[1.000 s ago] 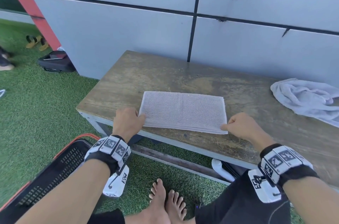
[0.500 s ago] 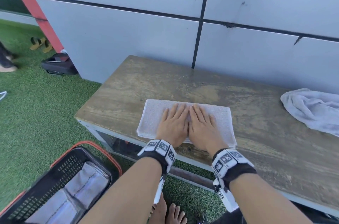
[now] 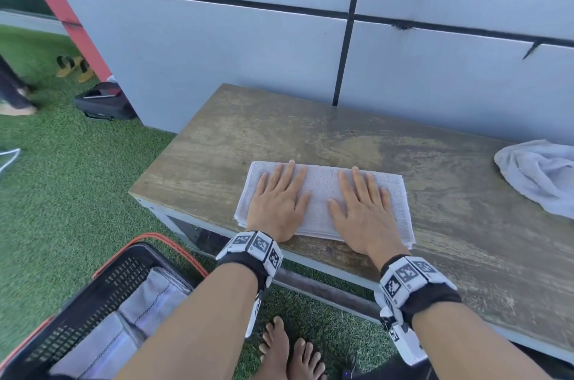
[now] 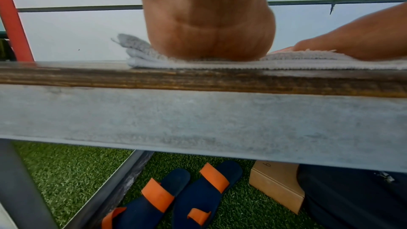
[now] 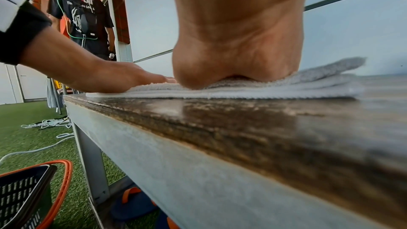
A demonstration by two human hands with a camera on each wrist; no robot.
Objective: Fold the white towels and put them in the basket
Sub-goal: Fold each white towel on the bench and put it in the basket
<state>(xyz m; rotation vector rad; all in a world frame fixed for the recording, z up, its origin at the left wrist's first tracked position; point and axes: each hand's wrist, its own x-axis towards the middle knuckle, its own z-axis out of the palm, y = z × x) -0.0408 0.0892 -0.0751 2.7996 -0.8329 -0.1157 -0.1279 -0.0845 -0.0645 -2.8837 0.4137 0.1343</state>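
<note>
A folded white towel (image 3: 321,193) lies near the front edge of the wooden bench (image 3: 310,137). My left hand (image 3: 278,194) presses flat on its left half and my right hand (image 3: 362,202) presses flat on its right half, fingers straight and spread. The wrist views show each palm heel on the layered towel (image 4: 286,62) (image 5: 308,86). A crumpled white towel (image 3: 540,174) lies at the bench's right end. The black basket with an orange rim (image 3: 102,286) stands on the grass at lower left, with folded white towels (image 3: 124,326) inside.
A grey panelled wall (image 3: 279,47) rises right behind the bench. Blue and orange sandals (image 4: 176,196) and a cardboard box (image 4: 277,184) sit under the bench. My bare feet (image 3: 285,351) stand on the green turf. Another person (image 5: 81,15) stands far left.
A second ago my hands pinched the towel's front corners. They then came together flat on its middle, and have now slid apart toward its two ends.
</note>
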